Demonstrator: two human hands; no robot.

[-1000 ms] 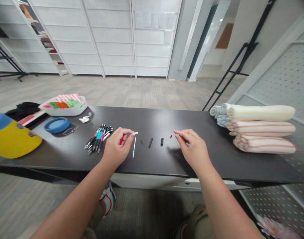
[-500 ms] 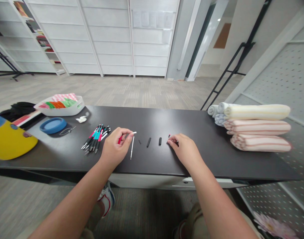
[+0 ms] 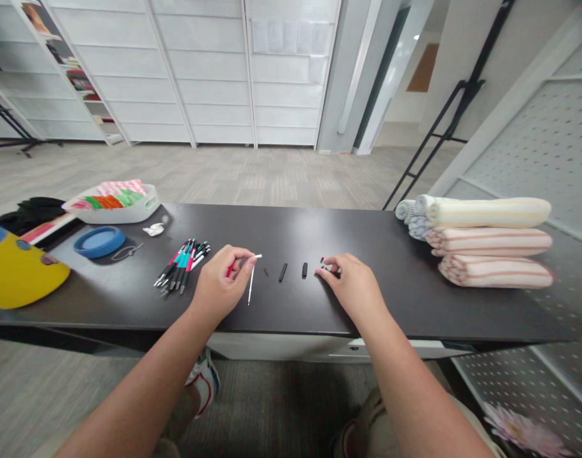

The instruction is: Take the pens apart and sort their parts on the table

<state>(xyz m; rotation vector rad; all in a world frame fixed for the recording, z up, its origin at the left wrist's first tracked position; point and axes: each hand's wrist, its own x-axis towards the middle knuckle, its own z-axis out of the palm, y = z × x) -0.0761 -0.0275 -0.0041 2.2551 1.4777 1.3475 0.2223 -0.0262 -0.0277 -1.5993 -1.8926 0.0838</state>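
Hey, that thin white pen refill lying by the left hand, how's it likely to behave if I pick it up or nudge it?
The thin white pen refill is probably very light and slightly flexible, judging by how slender it looks. Its narrow shape suggests it may roll if pushed along the smooth dark tabletop.

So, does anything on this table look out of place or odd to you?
One thing does: a pen seems taken apart. A thin white refill and small black pieces lie in a row on the dark table, apart from the bundle of whole pens. They look laid out, not spilled.
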